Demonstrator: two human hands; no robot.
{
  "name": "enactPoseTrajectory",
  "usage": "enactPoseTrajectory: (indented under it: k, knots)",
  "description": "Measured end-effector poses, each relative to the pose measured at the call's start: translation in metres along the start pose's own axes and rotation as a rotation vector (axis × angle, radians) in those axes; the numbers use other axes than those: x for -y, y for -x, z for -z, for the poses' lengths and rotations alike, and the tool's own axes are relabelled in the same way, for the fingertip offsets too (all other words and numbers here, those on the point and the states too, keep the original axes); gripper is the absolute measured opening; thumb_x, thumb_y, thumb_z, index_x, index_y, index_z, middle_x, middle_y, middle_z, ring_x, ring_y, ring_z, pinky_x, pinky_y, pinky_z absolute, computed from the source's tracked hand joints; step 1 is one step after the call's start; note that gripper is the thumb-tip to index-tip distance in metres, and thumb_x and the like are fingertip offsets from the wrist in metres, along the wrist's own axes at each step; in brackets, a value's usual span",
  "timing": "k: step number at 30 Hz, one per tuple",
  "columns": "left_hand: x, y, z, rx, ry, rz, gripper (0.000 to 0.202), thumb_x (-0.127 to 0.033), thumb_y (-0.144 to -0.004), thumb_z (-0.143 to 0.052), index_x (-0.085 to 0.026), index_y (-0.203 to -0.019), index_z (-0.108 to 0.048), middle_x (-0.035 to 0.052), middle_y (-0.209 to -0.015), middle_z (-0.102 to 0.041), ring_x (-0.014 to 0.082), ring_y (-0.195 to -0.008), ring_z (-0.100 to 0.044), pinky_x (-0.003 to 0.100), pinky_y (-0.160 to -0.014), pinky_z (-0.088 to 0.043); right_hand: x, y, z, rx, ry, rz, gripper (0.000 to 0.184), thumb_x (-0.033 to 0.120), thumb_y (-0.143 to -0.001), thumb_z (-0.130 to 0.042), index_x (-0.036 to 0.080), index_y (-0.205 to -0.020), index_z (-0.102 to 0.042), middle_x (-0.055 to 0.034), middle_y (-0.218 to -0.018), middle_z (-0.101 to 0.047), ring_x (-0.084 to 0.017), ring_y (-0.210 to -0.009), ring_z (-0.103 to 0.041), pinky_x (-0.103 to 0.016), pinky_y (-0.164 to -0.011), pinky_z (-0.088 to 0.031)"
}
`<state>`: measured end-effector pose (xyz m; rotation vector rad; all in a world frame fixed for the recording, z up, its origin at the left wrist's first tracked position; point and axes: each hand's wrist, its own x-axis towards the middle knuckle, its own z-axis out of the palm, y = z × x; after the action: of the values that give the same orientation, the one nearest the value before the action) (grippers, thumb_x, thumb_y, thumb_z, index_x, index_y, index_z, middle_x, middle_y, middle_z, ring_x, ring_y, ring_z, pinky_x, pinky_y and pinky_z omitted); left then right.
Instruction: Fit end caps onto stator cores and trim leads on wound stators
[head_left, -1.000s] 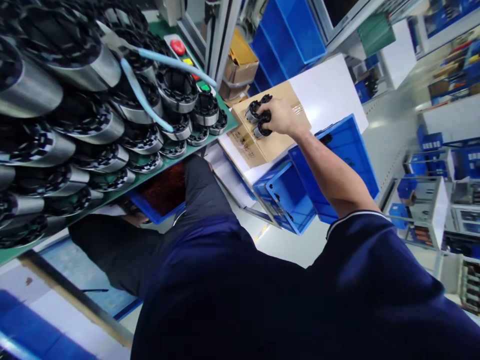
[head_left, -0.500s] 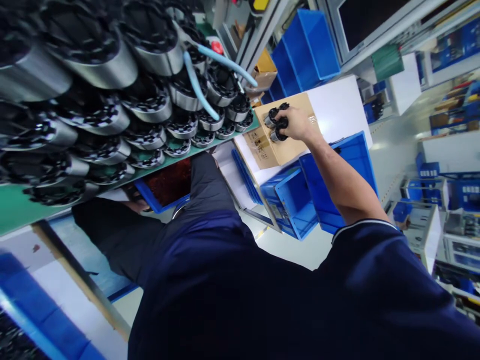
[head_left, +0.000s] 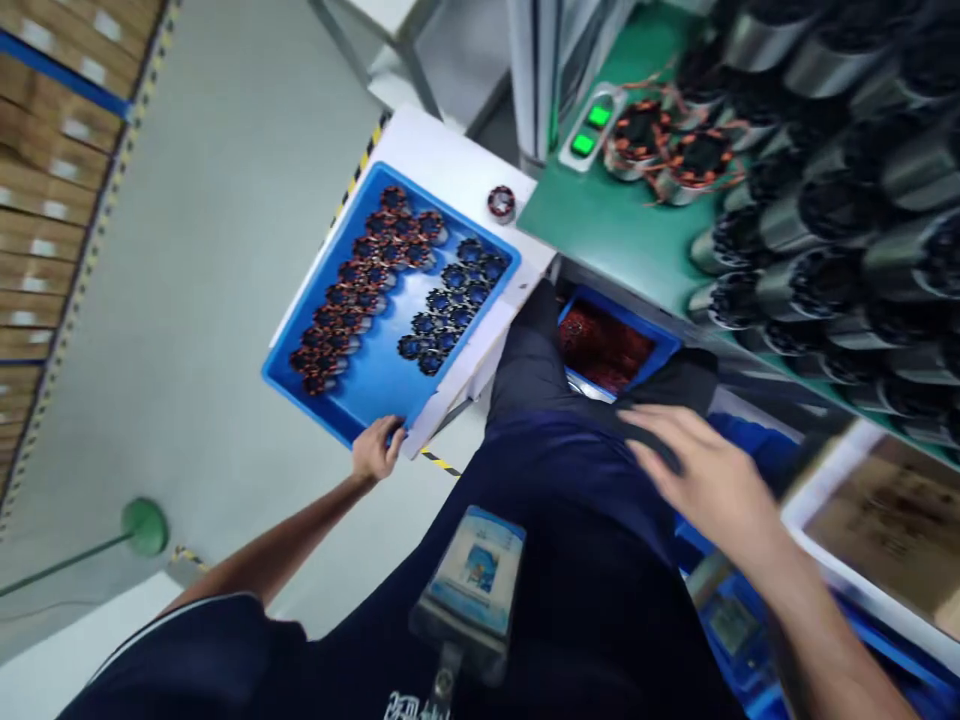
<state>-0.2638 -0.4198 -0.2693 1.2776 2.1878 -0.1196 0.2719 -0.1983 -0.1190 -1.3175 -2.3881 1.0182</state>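
My left hand [head_left: 379, 447] is closed on the near rim of a blue tray [head_left: 328, 418], at the tray's lower corner. Several stators wound with copper [head_left: 352, 290] fill the left side of this tray. Stators with black ends and no visible copper [head_left: 450, 305] stand in a group on its right side. Over my lap, my right hand [head_left: 701, 475] is open, fingers stretched out and thumb apart, slightly blurred. I see nothing held in it. One loose stator [head_left: 501, 203] stands on the white table [head_left: 420, 150] beside the tray.
On the green bench [head_left: 600, 225] are two copper-wound stators [head_left: 697, 165], a switch box with green buttons [head_left: 592, 128], and stacked metal stators [head_left: 817, 210]. A blue bin with reddish contents [head_left: 607, 340] sits below. Cardboard boxes [head_left: 52, 200] line the left; a cardboard surface [head_left: 892, 530] lies right.
The view has swung left to the blue tray. My right hand, earlier gripping black-ended stators over a cardboard box, is now back near my lap without them. My left hand has come into view.
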Motion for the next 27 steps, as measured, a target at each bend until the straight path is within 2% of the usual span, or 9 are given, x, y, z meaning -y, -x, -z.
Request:
enactPoseTrajectory:
  k: [2,5,8,11,14,18,20,24,27]
  knots:
    - [0.005,0.000,-0.009,0.000,0.032,-0.041,0.038,-0.053,-0.121,-0.074,-0.017,-0.130,-0.082,0.0111,-0.133,-0.084,0.0291,-0.129,-0.080,0.053,-0.119,-0.066,0.057,-0.078,-0.067,0.212,0.030,0.180,0.037,0.028,-0.125,-0.054,0.029,-0.152,-0.080,-0.0119,-0.159,-0.081,-0.029,-0.143,-0.082,-0.052,-0.130,-0.070]
    - [0.007,0.004,-0.017,-0.022,0.058,-0.090,0.034,-0.048,-0.122,-0.073,-0.017,-0.131,-0.081,0.0111,-0.132,-0.084,0.0283,-0.128,-0.080,0.052,-0.118,-0.066,0.131,-0.173,-0.152,0.454,0.277,0.270,0.053,0.010,-0.121,-0.043,0.023,-0.162,-0.073,-0.0170,-0.177,-0.068,-0.031,-0.150,-0.074,-0.043,-0.113,-0.073]
    - [0.010,0.006,-0.020,-0.056,0.072,-0.123,0.033,-0.047,-0.123,-0.070,-0.018,-0.131,-0.081,0.0108,-0.129,-0.084,0.0277,-0.124,-0.080,0.050,-0.115,-0.066,0.176,-0.225,-0.212,0.474,0.347,0.254,0.063,0.006,-0.120,-0.033,0.025,-0.168,-0.069,-0.0185,-0.194,-0.050,-0.034,-0.147,-0.073,-0.044,-0.105,-0.071]
    - [0.012,0.007,-0.024,-0.090,0.086,-0.143,0.035,-0.049,-0.124,-0.065,-0.018,-0.130,-0.082,0.0102,-0.123,-0.084,0.0267,-0.117,-0.080,0.048,-0.110,-0.066,0.191,-0.248,-0.246,0.497,0.414,0.164,0.061,0.005,-0.120,-0.033,0.017,-0.166,-0.070,-0.0284,-0.193,-0.047,-0.036,-0.136,-0.080,-0.047,-0.102,-0.070]
    - [0.013,0.006,-0.029,-0.112,0.106,-0.159,0.038,-0.050,-0.124,-0.061,-0.019,-0.129,-0.082,0.0105,-0.119,-0.085,0.0271,-0.116,-0.080,0.047,-0.108,-0.065,0.185,-0.262,-0.262,0.527,0.453,0.072,0.051,0.008,-0.122,-0.043,0.012,-0.164,-0.071,-0.0320,-0.184,-0.056,-0.034,-0.130,-0.085,-0.048,-0.101,-0.073]
    - [0.013,0.006,-0.031,-0.126,0.134,-0.174,0.043,-0.055,-0.121,-0.056,-0.022,-0.124,-0.084,0.0123,-0.121,-0.088,0.0292,-0.119,-0.082,0.045,-0.109,-0.064,0.174,-0.280,-0.269,0.553,0.443,0.048,0.041,0.033,-0.120,-0.080,0.016,-0.157,-0.075,-0.0182,-0.167,-0.073,-0.029,-0.133,-0.083,-0.050,-0.112,-0.074]
    - [0.012,0.006,-0.029,-0.140,0.146,-0.175,0.045,-0.056,-0.119,-0.053,-0.024,-0.121,-0.085,0.0124,-0.122,-0.090,0.0306,-0.120,-0.084,0.044,-0.109,-0.065,0.176,-0.287,-0.267,0.558,0.426,0.058,0.040,0.037,-0.116,-0.087,0.015,-0.148,-0.079,-0.0162,-0.158,-0.078,-0.029,-0.133,-0.082,-0.050,-0.112,-0.075]
    - [0.011,0.003,-0.021,-0.192,0.172,-0.163,0.048,-0.058,-0.113,-0.047,-0.027,-0.114,-0.085,0.0135,-0.121,-0.093,0.0351,-0.120,-0.088,0.046,-0.106,-0.068,0.194,-0.291,-0.241,0.542,0.334,0.129,0.024,0.029,-0.120,-0.078,0.017,-0.140,-0.083,-0.0111,-0.144,-0.083,-0.023,-0.119,-0.085,-0.041,-0.102,-0.075]
    - [0.011,-0.002,-0.014,-0.231,0.182,-0.166,0.049,-0.062,-0.106,-0.046,-0.030,-0.108,-0.083,0.0144,-0.118,-0.094,0.0424,-0.117,-0.091,0.054,-0.098,-0.072,0.203,-0.278,-0.202,0.479,0.225,0.213,0.041,0.020,-0.125,-0.058,0.034,-0.153,-0.084,-0.0027,-0.147,-0.083,-0.016,-0.115,-0.083,-0.025,-0.092,-0.067]
